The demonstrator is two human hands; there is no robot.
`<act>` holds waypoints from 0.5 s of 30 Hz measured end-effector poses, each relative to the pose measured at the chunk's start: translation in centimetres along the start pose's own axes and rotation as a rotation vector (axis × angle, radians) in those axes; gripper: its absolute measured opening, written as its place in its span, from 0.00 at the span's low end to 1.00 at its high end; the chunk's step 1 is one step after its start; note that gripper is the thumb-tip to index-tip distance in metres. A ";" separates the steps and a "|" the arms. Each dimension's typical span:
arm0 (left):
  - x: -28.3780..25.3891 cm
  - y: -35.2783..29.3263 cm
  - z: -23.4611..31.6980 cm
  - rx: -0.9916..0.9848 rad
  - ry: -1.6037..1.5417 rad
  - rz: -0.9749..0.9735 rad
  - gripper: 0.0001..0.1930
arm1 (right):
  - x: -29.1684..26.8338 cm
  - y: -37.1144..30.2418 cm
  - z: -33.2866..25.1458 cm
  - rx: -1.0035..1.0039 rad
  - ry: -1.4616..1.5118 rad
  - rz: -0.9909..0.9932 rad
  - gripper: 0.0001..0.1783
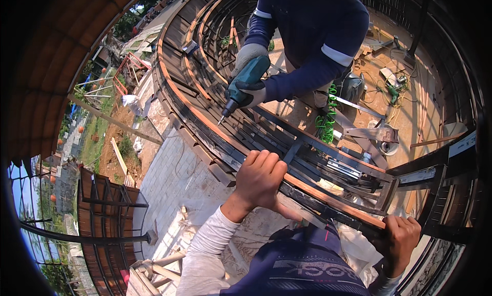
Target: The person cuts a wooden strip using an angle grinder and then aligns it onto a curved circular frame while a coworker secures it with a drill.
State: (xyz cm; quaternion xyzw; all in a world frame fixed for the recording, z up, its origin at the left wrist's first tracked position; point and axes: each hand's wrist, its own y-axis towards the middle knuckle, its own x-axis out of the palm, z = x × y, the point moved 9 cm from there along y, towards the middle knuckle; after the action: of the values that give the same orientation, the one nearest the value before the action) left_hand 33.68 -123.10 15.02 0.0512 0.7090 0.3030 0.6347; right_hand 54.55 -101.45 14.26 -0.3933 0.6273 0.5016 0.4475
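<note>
A long reddish-brown wooden strip (334,200) curves along the dark curved frame in front of me. My left hand (261,179) lies over the strip with its fingers closed around it and the thumb stretched toward me. At the strip's near right end, my right hand (402,240) is closed around the wood; part of its grip is hidden. Across the frame, a co-worker in a dark blue shirt (312,29) holds a teal power drill (251,79) in gloved hands. Its bit points down at the strip, left of my left hand; contact cannot be made out.
Beyond the frame are a handsaw (376,135), a green coiled hose (329,114) and another green power tool (393,94) among cords. A small box (190,46) rests on the curved slats. Paving (174,168) lies below on the left, near a dark pole (92,238).
</note>
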 end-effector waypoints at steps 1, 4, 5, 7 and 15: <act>0.1 -0.1 0.0 0.004 -0.004 0.009 0.52 | 0.5 -0.4 0.5 0.017 -0.014 -0.009 0.23; -0.2 -0.1 0.1 0.003 0.005 0.005 0.51 | -0.1 -0.1 0.1 0.020 0.006 0.004 0.26; -0.3 0.0 0.1 0.003 0.010 0.010 0.51 | 0.1 -0.2 0.2 0.031 -0.004 -0.007 0.27; -0.5 -0.1 0.2 0.005 0.030 -0.003 0.51 | 0.7 -0.5 0.5 0.049 -0.020 -0.028 0.29; -0.7 -0.7 0.4 0.006 0.001 0.033 0.50 | 0.9 -1.3 0.9 0.088 -0.054 0.037 0.30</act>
State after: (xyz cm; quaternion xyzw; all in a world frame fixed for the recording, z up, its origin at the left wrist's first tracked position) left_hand 34.39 -123.86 15.28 0.0647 0.7094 0.3114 0.6290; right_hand 55.66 -100.84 13.00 -0.3478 0.6438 0.4921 0.4716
